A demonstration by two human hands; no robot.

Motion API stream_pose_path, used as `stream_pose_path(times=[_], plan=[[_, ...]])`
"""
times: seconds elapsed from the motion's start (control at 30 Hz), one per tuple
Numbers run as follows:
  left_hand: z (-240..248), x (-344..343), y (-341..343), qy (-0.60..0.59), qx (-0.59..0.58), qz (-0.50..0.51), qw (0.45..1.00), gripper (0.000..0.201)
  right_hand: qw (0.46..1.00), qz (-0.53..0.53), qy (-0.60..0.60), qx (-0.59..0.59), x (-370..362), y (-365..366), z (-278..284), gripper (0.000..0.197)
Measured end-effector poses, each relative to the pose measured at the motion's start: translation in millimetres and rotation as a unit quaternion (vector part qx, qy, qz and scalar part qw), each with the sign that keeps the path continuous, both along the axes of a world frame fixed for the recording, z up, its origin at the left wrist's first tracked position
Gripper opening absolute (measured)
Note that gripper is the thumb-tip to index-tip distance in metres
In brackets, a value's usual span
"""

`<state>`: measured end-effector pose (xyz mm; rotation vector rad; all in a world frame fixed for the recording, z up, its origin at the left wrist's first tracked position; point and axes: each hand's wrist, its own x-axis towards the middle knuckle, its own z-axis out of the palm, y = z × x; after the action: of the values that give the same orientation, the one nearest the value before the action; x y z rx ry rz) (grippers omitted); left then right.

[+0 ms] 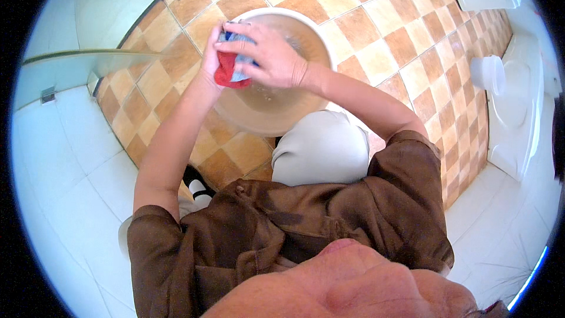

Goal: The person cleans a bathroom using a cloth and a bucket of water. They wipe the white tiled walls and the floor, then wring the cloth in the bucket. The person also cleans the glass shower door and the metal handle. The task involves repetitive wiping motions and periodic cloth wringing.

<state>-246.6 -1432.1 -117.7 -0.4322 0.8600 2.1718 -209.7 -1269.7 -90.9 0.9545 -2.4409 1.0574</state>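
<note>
Both of my hands are pressed together around a bunched red, blue and grey cloth. My left hand holds its left side, with much of that hand hidden behind the cloth. Across the front and right side, my right hand curls its fingers over the fabric. Beneath them a round, pale basin stands on the floor, holding murky brownish water. The cloth is held over the left part of the basin, above the water.
Brown and cream tiles cover the floor. My knee in light trousers is close to the basin's near rim. A glass panel stands at left. On the right, a small white tub sits by a white fixture.
</note>
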Motion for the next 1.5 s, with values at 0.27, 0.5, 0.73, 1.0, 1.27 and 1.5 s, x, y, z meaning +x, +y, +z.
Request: stream_pose_path(times=[0.27, 0.5, 0.73, 1.0, 1.27, 1.5], plan=[[-9, -4, 19, -0.006, 0.043, 0.024, 0.999, 0.043, 0.985, -0.108, 0.074, -0.112, -2, -12, -7, 0.035], [-24, 2, 24, 0.021, -0.157, 0.085, 0.984, 0.036, 0.905, -0.184, -0.317, -0.214, -32, -19, -33, 0.049], [-42, 13, -27, 0.221, -0.516, -0.129, 0.818, 0.041, 0.9, -0.237, -0.365, 0.036, -25, 42, -117, 0.05], [-89, 40, -46, 0.536, -0.624, -0.251, 0.51, 0.081, 0.865, 0.03, -0.278, 0.416, 50, 10, -176, 0.041], [-73, 21, -35, 0.511, -0.541, -0.243, 0.622, 0.09, 0.876, -0.08, -0.467, 0.093, -9, 9, -92, 0.026], [-36, 19, -32, 0.333, -0.314, -0.217, 0.862, 0.037, 0.956, 0.034, -0.241, -0.163, -11, 10, 68, 0.019]])
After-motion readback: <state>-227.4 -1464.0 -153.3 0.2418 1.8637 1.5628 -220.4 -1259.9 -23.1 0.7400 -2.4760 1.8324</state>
